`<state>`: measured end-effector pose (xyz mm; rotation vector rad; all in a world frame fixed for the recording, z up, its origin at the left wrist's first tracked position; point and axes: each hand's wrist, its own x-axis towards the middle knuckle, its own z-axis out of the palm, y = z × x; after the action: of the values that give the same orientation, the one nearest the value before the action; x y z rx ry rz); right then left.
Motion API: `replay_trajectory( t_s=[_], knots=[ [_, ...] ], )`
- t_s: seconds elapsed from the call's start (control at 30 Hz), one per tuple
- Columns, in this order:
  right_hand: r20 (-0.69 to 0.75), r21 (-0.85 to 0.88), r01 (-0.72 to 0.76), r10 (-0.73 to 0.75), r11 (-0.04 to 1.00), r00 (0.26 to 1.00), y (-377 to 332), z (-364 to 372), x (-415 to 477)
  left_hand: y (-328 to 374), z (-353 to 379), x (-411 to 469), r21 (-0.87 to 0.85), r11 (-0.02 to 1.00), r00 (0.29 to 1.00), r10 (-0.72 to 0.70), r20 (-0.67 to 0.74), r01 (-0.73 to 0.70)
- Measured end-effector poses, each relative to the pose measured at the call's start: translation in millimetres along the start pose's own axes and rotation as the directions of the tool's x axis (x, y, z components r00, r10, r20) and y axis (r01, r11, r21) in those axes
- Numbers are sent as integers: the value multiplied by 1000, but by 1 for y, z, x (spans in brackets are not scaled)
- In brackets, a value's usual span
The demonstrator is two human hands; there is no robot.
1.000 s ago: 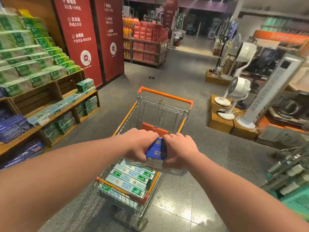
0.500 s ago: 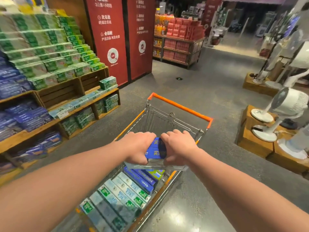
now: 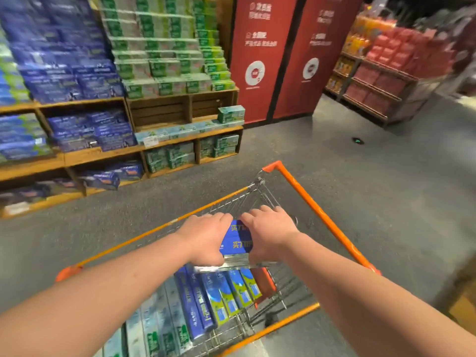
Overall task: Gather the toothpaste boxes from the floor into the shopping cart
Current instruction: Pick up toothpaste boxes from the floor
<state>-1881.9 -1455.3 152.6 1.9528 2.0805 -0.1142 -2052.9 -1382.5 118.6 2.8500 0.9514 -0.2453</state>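
Note:
A wire shopping cart (image 3: pixel 319 212) with orange rims stands on the grey floor below me. Both hands hold a bundle of blue toothpaste boxes (image 3: pixel 238 239) above the cart's middle. My left hand (image 3: pixel 206 239) grips its left side and my right hand (image 3: pixel 268 231) grips its right side. Under the bundle, blue and green toothpaste boxes (image 3: pixel 219 297) lie in a row in the cart. Pale green-and-white boxes (image 3: pixel 159 328) lie at the near end.
Wooden shelves (image 3: pixel 164 146) stacked with blue and green boxes run along the left. Red sign panels (image 3: pixel 260 57) stand behind them. A rack of red and orange goods (image 3: pixel 381 70) is at the back right. Grey floor (image 3: pixel 386 176) lies open to the right of the cart.
My view has swung left and closer to the shelves, so the cart now lies at an angle. Both hands keep their hold on the blue bundle over the cart.

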Motion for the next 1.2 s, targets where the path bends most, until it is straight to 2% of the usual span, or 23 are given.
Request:
replay_trajectory(
  t_s=[0.23,0.37,0.47,0.6,0.67,0.73,0.83,0.9,1.03,1.13,1.2],
  knots=[
    [113,-50,215,-208,975,972,39,14,69,3,15,35,-129,961,969,-237,63,243],
    [117,-101,434,-423,895,899,23,17,110,-3,31,21,-212,854,880,-463,108,475],
    [115,-172,625,-615,761,780,-9,27,139,1,56,-2,-279,697,743,-661,108,661],
    [125,-278,839,-849,468,514,-62,43,167,21,96,-26,-347,376,441,-888,131,859],
    [126,-315,891,-916,327,381,-87,53,177,30,116,-32,-350,214,279,-949,146,912],
    [151,-326,919,-948,219,280,-113,74,187,34,141,-33,-357,43,112,-978,175,933],
    [199,-352,931,-964,94,173,-148,115,200,33,186,-28,-315,-131,-52,-968,247,940],
    [236,-368,929,-963,37,132,-166,143,206,33,217,-26,-278,-199,-113,-948,296,940],
    [320,-353,936,-941,-8,113,-192,188,208,37,262,-27,-298,-250,-130,-919,372,921],
    [339,-405,911,-938,-80,68,-206,207,210,39,283,-27,-322,-322,-177,-896,406,890],
    [334,-418,905,-940,-83,68,-211,213,213,37,291,-25,-319,-342,-192,-888,418,884]
  ],
)
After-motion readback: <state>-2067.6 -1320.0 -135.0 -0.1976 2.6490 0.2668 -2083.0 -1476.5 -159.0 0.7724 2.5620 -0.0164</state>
